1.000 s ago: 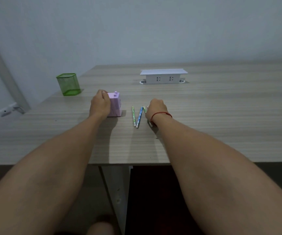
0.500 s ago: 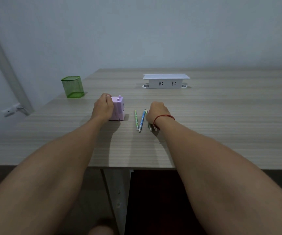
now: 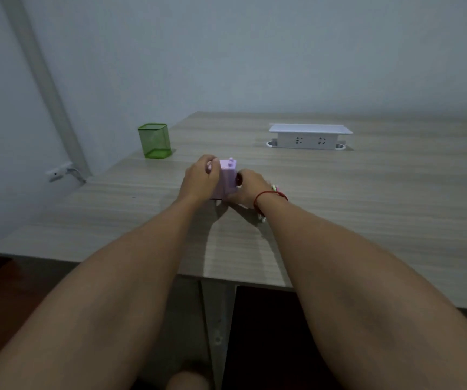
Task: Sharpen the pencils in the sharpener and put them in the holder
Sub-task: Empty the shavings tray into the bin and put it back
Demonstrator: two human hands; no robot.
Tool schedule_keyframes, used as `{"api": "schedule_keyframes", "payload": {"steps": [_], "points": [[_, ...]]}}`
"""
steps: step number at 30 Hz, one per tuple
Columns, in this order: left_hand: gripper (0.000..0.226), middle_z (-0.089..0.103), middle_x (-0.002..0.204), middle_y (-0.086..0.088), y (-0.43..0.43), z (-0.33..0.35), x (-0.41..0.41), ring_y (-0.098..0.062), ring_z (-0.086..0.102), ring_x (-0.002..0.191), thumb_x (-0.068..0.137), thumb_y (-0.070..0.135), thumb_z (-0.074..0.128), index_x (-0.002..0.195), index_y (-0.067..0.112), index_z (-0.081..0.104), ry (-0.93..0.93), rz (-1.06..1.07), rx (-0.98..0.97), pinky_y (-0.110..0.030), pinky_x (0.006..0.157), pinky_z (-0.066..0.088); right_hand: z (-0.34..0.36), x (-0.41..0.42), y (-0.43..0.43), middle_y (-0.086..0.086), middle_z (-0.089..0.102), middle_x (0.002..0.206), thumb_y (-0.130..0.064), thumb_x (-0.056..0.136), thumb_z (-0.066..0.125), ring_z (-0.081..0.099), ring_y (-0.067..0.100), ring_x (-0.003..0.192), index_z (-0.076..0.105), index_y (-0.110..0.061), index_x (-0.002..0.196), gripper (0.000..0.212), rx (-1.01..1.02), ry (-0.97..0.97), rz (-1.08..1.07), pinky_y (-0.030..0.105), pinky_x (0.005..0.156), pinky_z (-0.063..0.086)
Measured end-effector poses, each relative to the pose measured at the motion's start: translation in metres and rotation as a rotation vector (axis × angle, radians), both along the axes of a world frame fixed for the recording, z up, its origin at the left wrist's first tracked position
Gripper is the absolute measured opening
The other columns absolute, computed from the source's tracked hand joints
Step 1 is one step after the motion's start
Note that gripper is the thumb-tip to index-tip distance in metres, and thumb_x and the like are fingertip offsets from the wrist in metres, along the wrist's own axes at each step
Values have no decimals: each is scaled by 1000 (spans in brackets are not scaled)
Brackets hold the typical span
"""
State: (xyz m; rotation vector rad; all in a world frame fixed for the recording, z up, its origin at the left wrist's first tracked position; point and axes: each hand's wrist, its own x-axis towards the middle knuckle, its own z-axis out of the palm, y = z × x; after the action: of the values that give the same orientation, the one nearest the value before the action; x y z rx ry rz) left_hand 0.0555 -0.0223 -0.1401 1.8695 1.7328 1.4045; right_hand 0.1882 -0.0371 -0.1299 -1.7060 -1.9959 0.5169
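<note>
Your left grip (image 3: 198, 180) is wrapped around the left side of the lilac plastic box-shaped pencil sharpener (image 3: 228, 178), fingers curled over its far top edge, and the sharpener stands upright on the pale wood-grain desk (image 3: 381, 206), near the middle and a little to the left. Your right grip (image 3: 247, 190) is pressed against the sharpener's right face with fingers curled tight on a patterned pencil (image 3: 276, 188). Only the pencil's pink-and-green back end shows, poking out just beyond the red string bracelet (image 3: 269, 196) on your wrist. The tip and the sharpener's opening are hidden by your fingers, so you cannot tell whether the point is inside. The pale ends of the spare pencils (image 3: 261, 218) peek out from under your right wrist, lying flat on the desk; how many there are cannot be made out. The green wire-mesh square holder (image 3: 155, 140) stands upright at the desk's far left edge, well apart from both grips. A white pop-up socket box (image 3: 308, 136) sits at the back of the desk, to the right of the sharpener.
</note>
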Motion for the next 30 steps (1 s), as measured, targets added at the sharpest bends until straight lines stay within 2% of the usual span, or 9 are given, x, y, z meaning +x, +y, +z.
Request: {"api": "schedule_keyframes", "payload": {"steps": [5, 8, 11, 14, 18, 23, 26, 28, 30], "points": [[31, 64, 111, -15, 0, 0, 2, -30, 60, 96, 97, 34, 38, 114, 18, 59, -2, 21, -33, -39, 80, 54, 1, 5, 6, 4, 65, 115, -39, 79, 73, 56, 25, 115, 60, -18, 111, 41, -2, -22, -38, 50, 116, 18], [32, 64, 111, -16, 1, 1, 2, -31, 60, 96, 97, 33, 37, 113, 17, 60, -5, 33, -36, -41, 80, 54, 5, 20, 6, 2, 61, 124, -38, 77, 76, 52, 24, 122, 56, -17, 120, 51, -16, -39, -60, 51, 118, 14], [34, 63, 112, -15, 0, 3, 3, -28, 58, 94, 98, 32, 35, 114, 14, 60, 10, 40, -57, -34, 76, 49, 8, 36, 2, 1, 60, 125, -36, 76, 78, 51, 22, 123, 55, -18, 123, 56, -16, -41, -72, 51, 117, 19], [36, 62, 116, -19, -2, 9, 3, -34, 59, 101, 97, 31, 35, 111, 12, 61, 13, 30, -77, -43, 82, 54, 18, 52, -9, 4, 60, 124, -33, 77, 78, 53, 25, 120, 54, -15, 124, 55, -19, -23, -85, 47, 113, 31], [42, 50, 140, -14, -15, 27, 4, -30, 46, 129, 99, 29, 34, 132, 10, 51, 64, 45, -82, -36, 106, 36, 42, 63, -25, 7, 60, 123, -35, 78, 77, 55, 26, 115, 56, -12, 122, 54, 36, -34, -98, 44, 106, 40], [45, 48, 143, -11, -55, 54, 4, -25, 43, 132, 99, 29, 33, 137, 8, 46, 78, 11, 1, -35, 111, 33, 77, 45, -54, 8, 60, 122, -38, 77, 76, 57, 27, 111, 56, -11, 122, 56, 139, -1, -41, 39, 99, 47], [39, 55, 133, -11, -88, 72, -3, -25, 49, 123, 97, 26, 32, 125, 11, 56, 60, -6, 22, -32, 103, 37, 91, 16, -76, 9, 58, 126, -33, 81, 75, 57, 26, 113, 53, -7, 127, 57, 173, 38, 62, 30, 93, 45], [30, 59, 102, -11, -114, 77, -15, -24, 53, 97, 94, 24, 31, 90, 19, 60, 49, 12, 15, -29, 81, 39, 95, -10, -90, 10, 59, 121, -30, 82, 73, 57, 25, 109, 56, -6, 123, 51, 181, 36, 138, 28, 85, 43], [28, 55, 87, -10, -138, 77, -34, -24, 48, 81, 95, 20, 32, 78, 13, 53, 46, 86, 17, -29, 67, 32, 97, -39, -106, 7, 58, 106, -33, 82, 73, 54, 23, 95, 60, -6, 114, 45, 186, 43, 210, 27, 79, 40]]}}
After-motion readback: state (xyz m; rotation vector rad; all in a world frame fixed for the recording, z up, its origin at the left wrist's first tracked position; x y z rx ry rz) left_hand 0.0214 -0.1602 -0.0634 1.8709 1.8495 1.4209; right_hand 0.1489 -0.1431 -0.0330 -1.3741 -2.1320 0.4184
